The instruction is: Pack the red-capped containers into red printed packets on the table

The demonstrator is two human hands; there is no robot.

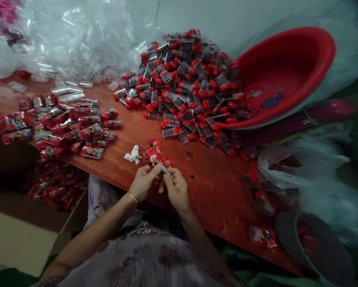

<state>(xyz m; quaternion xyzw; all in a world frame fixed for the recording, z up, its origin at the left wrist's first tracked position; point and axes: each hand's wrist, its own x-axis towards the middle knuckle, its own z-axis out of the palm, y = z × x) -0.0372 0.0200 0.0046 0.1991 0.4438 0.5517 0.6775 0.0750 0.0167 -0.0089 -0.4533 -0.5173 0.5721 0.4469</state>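
Lap: patterned fabric fills the nearest edge of the frame, and both bare forearms reach from it toward the table.
Left hand: the left hand, with a gold bangle at the wrist, has thumb and fingers pressed together on the lower end of the red printed packets.
Right hand: the right hand, just beside the left, pinches a small clear piece between thumb and forefinger; the piece touches the packets' lower edge.
Packets in hand: a short bunch held over the near edge of the table at centre, fanning away from the fingertips.
Table: a red-brown wooden table, bare around the hands.
White scrap: a crumpled white scrap lies on the wood just left of the held packets.
Near left: an open cardboard box sits below the table edge, with loose red packets inside.
Near right: a grey bucket holds red items; a white plastic bag lies beyond it.
Middle left: a pile of filled packets is spread across the table, well apart from the hands.
Far centre: a heap of clear capsules with red caps lies against the mouth of a red plastic basin, which is tipped on its side at far right.
Far left: a mound of clear plastic sleeves rises against the wall.
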